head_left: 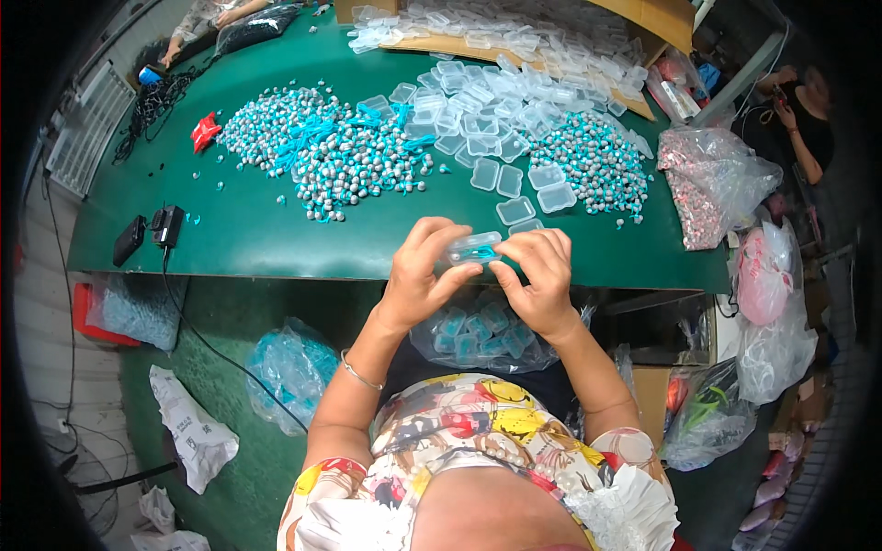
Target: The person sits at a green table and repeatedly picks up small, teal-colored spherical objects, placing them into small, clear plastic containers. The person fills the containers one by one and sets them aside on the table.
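Between both hands, just over the table's front edge, is a small clear plastic case [475, 246] with something turquoise inside. My left hand [424, 271] grips its left end between thumb and fingers. At its right end, my right hand [537, 275] pinches the case the same way. Whether the lid is fully closed I cannot tell. Just beyond my hands lie several open clear cases [514, 211]. A pile of small grey-and-turquoise pieces [358, 170] spreads across the table to the left, and a similar pile [593, 165] sits to the right.
Clear cases heap up at the back by a cardboard box [652, 23]. Below the table edge, a bag holds filled cases [478, 332]. A red packet [205, 132], black adapters [166, 225] and a cable lie left. A bag of pink pieces [694, 188] stands right. Other people are at the far corners.
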Motion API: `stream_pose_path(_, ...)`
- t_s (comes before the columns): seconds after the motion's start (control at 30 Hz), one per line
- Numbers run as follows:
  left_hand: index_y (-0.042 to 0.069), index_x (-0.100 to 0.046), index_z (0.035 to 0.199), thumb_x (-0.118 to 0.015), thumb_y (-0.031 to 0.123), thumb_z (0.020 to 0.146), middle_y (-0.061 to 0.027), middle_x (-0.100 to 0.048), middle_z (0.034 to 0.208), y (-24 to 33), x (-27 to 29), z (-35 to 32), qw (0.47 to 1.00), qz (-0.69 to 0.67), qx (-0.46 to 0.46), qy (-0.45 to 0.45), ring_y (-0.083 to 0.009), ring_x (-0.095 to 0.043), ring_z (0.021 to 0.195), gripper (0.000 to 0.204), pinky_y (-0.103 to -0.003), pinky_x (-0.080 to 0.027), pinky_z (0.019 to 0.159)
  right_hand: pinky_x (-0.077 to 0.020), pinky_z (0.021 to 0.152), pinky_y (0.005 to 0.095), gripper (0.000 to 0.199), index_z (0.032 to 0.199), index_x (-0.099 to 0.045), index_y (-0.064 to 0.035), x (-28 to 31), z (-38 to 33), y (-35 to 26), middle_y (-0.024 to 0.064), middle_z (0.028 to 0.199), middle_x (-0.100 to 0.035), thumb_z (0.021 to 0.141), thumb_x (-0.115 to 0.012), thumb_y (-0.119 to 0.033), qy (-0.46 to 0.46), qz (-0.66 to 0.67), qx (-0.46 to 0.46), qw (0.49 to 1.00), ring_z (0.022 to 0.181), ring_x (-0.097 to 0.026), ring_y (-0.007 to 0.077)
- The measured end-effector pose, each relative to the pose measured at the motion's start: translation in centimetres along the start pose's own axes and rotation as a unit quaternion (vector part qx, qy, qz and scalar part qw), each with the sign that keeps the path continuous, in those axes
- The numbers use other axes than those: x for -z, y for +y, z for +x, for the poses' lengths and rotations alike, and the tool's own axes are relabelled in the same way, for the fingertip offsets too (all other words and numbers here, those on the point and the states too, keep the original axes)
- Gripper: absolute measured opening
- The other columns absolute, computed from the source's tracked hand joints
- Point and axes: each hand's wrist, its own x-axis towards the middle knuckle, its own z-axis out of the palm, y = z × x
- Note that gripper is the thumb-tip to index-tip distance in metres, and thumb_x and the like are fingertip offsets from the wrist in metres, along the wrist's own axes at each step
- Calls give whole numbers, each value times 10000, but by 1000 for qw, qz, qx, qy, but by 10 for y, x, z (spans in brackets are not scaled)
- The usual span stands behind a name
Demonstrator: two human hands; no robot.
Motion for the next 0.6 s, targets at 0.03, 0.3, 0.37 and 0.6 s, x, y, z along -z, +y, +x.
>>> stream_pose_path(0.03, -1, -666, 1138, -822, 182, 790, -144, -622, 1035, 1, -1, 0, 1000, -3, 11, 1, -247, -617, 853, 423, -344, -516, 726, -400, 873, 406, 227, 971, -690, -99, 1, 0, 0, 42, 918, -655, 782, -794, -171, -3, -23, 9, 1000, 867, -617, 246)
stream_pose_path(0.3, 1, -688, 1085, -813, 163, 793, -158, -652, 1010, 8, -1, 3, 999, -21, 36, 12, -309, -658, 885, 356, -386, -536, 751, -435, 908, 438, 350, 1107, -661, -60, 15, 15, -1, 112, 1032, -650, 805, -779, -190, -26, 31, -12, 999, 916, -629, 303)
stream_pose_path(0.37, 1, -688, 1074, -810, 164, 796, -158, -653, 1000, 9, -1, 2, 999, -19, 41, -2, -312, -662, 875, 345, -383, -538, 739, -465, 891, 435, 350, 1126, -654, -44, 11, 16, 8, 133, 1048, -651, 815, -765, -160, -85, 97, -8, 992, 944, -630, 327)
stream_pose_path(0.6, 7, -705, 1003, -788, 174, 826, -91, -634, 887, 14, 0, 3, 1000, -19, 12, -10, -185, -590, 684, 256, -306, -471, 592, -514, 800, 405, 299, 1104, -637, -17, 7, 12, 11, 166, 1026, -637, 837, -742, -100, -115, 179, -2, 977, 925, -625, 351)
